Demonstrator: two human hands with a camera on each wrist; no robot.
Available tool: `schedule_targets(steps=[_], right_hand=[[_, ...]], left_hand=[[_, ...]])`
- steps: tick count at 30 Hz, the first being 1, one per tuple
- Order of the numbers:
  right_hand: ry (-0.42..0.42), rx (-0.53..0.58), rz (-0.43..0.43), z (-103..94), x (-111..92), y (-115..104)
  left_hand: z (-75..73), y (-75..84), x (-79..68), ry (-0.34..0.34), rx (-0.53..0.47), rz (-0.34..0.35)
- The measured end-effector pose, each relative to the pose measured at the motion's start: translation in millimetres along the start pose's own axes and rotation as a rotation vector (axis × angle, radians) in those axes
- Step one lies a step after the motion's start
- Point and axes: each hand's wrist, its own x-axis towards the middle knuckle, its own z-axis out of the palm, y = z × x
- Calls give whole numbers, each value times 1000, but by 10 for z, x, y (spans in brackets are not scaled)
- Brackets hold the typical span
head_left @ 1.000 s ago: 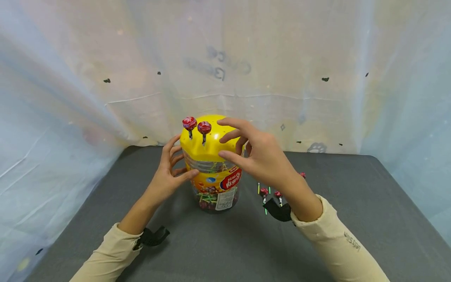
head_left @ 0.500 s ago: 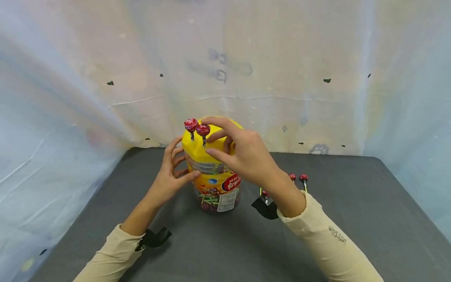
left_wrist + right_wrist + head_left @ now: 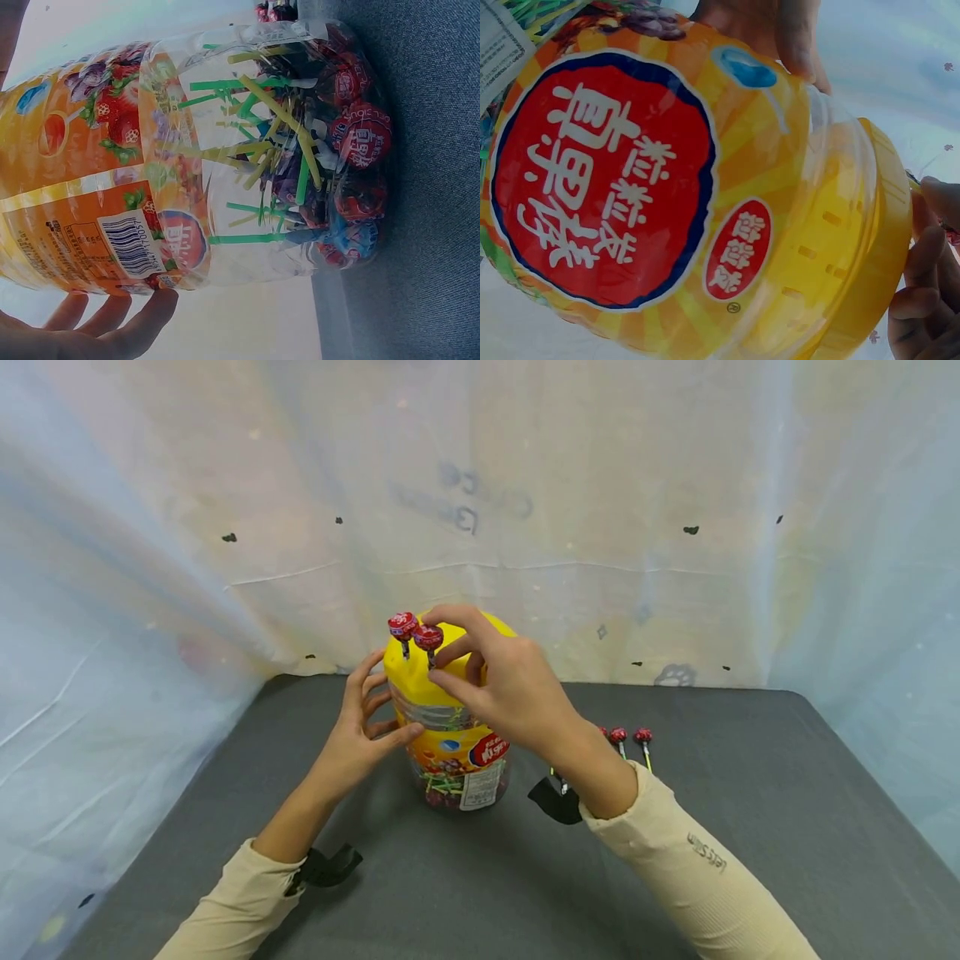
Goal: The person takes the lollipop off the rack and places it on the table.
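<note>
A clear plastic candy jar (image 3: pixel 450 752) with a yellow lid (image 3: pixel 412 681) and fruit-printed label stands upright on the table. Lollipops with green and yellow sticks fill its lower part, clearest in the left wrist view. My left hand (image 3: pixel 358 735) holds the jar's left side, thumb on the front and fingers round behind. Two red-wrapped lollipops stand upright in the lid: one at the left (image 3: pixel 402 626), the other beside it (image 3: pixel 429 637). At this second lollipop, my right hand (image 3: pixel 506 689) pinches just below the candy with thumb and fingers; the exact contact is partly hidden.
Several loose lollipops (image 3: pixel 643 737) lie on the grey table (image 3: pixel 720 827) right of the jar, some hidden behind the right forearm. A black strap end (image 3: pixel 330 866) hangs from the left wrist, another (image 3: pixel 555 800) from the right. A pale curtain (image 3: pixel 600 510) surrounds the table.
My right hand has moved left across the lid and closed in on the right-hand lollipop, which leans slightly nearer its neighbour. My left hand stays on the jar.
</note>
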Motion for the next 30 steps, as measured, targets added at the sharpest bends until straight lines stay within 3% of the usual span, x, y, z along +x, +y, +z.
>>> schedule_targets(steps=[21,30], right_hand=[[15,10,-3,8,11,3],[50,27,-13,-74,58,-51]], left_hand=[[-3,-18,-5,-11,1,3],[-25,-14,12,-2,11,10]])
